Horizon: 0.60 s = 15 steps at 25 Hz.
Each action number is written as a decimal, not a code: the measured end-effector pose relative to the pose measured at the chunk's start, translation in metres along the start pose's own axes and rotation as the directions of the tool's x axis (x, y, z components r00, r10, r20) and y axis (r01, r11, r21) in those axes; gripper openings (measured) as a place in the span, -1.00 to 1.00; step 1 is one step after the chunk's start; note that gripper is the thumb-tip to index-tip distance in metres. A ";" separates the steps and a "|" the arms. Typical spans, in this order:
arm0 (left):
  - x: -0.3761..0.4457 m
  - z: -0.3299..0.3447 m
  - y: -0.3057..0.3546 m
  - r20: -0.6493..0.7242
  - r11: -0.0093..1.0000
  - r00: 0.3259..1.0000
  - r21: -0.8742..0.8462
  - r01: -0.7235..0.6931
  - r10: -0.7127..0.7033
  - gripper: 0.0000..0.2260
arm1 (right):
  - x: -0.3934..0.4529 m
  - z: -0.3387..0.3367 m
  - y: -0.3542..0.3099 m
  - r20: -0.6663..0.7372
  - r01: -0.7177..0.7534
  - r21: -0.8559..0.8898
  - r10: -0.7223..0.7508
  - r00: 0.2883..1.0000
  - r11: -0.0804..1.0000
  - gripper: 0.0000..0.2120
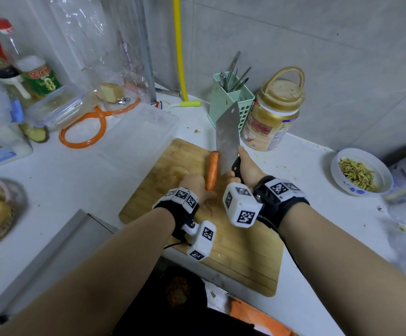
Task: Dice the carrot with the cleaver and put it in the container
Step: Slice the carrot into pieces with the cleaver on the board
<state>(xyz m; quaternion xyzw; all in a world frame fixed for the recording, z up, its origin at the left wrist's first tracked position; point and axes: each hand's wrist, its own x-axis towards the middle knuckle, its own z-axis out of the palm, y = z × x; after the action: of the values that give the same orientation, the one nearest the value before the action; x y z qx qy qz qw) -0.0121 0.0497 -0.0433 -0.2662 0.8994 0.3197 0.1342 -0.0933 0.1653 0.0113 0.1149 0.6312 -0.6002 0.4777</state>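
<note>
— Forearms first, both of mine coming up from the bottom edge, each wrist strapped in a black band carrying white marker cubes. What do you want called?

— Start with the hands.

— My right hand (247, 169) is wrapped tight round the black handle of the cleaver (227, 137), thumb lying up along the side. I've got the blade raised and tilted, tip pointing away from me, its lower edge just beside the carrot (212, 171). Whether steel touches carrot, I can't tell from here.

— And the left?

— My left hand (196, 186) is down on the cutting board (243, 258), resting against the near end of the carrot. Its fingers are hidden behind the hand and wrist band, so I can't say how far they curl or whether they grip.

— Carrot's state?

— Whole, lying lengthwise on the far part of the board, pointing away from me.

— The container?

— Clear plastic container (139, 139), sitting on the counter (59, 180) just beyond the board's left far corner, touching or nearly so.

— Further out?

— Behind the cleaver, a green utensil holder (226, 103) and a gold-lidded jar (273, 117) against the wall. Right side, a white bowl (362, 172) with shredded bits in it. Far left, an orange hose loop (85, 132), a lidded clear box (56, 106) and some bottles.
</note>
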 end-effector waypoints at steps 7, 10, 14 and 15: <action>0.005 -0.018 -0.013 -0.034 0.992 0.999 0.119 0.045 -0.042 -0.67 | -0.004 -0.010 -0.014 0.051 0.074 0.043 -0.076 0.996 0.996 -0.45; 0.022 -0.023 -0.034 -0.073 0.935 0.985 0.310 0.171 -0.156 -0.59 | -0.008 -0.015 -0.017 -0.054 0.128 -0.142 -0.137 0.989 0.982 -0.52; 0.013 -0.048 -0.038 -0.034 0.884 0.997 0.462 0.077 -0.069 -0.90 | -0.020 -0.017 -0.009 -0.087 0.113 -0.170 -0.129 0.988 0.979 -0.51; 0.010 -0.054 -0.034 -0.019 0.862 0.998 0.504 0.059 -0.057 -0.88 | -0.019 -0.018 -0.006 -0.078 0.089 -0.177 -0.104 0.992 0.980 -0.49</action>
<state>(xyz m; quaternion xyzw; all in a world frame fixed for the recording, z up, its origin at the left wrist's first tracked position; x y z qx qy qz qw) -0.0047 -0.0111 -0.0234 -0.2494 0.9435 0.0690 0.2072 -0.0963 0.1877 0.0255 0.0683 0.7059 -0.5599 0.4285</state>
